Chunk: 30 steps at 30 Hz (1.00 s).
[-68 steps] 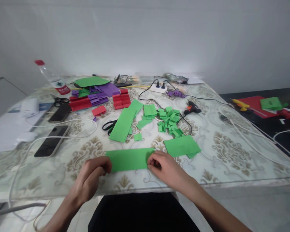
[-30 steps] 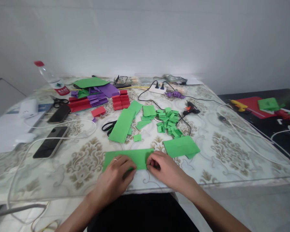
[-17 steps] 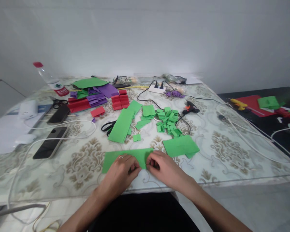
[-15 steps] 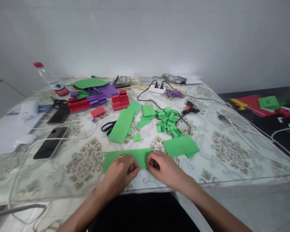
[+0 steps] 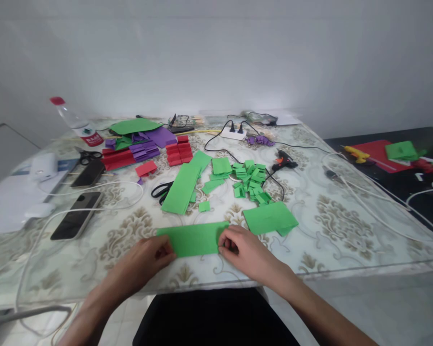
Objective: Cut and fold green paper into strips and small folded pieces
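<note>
A flat green strip [image 5: 197, 239] of paper or felt lies crosswise on the patterned tablecloth in front of me. At its left end, my left hand [image 5: 152, 257] is closed, fingertips pinching the edge. My right hand [image 5: 243, 250] pinches the right end between thumb and curled fingers. To the right of that hand lies a folded green piece [image 5: 269, 217]. Beyond the strip sit a small green square [image 5: 204, 206], a long green stack [image 5: 183, 187] covering part of black-handled scissors [image 5: 160, 191], and a heap of small folded green pieces [image 5: 250, 178].
Two phones [image 5: 75, 216] and a white cable lie on the left, near a bottle [image 5: 88, 132]. Red folded pieces [image 5: 179, 151] and purple ones [image 5: 144, 150] are farther back. A glue gun [image 5: 284, 160] and a power strip [image 5: 234, 133] trail cords at centre right.
My left hand has slid left along the green strip to its left end, uncovering the middle. My right hand stays at the right end.
</note>
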### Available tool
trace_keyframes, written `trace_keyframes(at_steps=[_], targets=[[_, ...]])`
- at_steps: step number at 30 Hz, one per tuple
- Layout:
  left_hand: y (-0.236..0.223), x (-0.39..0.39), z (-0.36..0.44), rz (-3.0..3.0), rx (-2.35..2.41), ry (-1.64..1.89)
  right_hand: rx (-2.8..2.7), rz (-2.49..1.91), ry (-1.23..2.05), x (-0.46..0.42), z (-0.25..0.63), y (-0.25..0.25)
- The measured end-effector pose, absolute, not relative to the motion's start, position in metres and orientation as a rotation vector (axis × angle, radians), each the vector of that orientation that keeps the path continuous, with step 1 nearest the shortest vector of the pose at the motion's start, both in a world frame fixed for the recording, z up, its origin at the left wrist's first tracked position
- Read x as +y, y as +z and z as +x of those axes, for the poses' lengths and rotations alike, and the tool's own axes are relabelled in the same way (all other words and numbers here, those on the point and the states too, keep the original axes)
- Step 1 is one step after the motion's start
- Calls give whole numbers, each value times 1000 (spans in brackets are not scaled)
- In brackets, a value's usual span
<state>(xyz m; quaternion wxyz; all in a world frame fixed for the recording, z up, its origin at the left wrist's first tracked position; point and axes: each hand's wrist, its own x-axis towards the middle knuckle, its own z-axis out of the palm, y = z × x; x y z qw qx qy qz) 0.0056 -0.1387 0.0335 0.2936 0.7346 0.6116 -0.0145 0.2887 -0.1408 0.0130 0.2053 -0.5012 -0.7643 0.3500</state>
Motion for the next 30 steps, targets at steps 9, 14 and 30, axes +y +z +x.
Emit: trace_keyframes(at_steps=[9,14,30], targets=[[35,-141,-34,1960,1665,-45,-2152,-1424,928,-142,287,14],[33,-143,-57,1970,1636,-9,-2167,-1425,882,-143,287,12],[-4,-157,12,2110,1428,623,-2335,-1300,631,-154,222,2]])
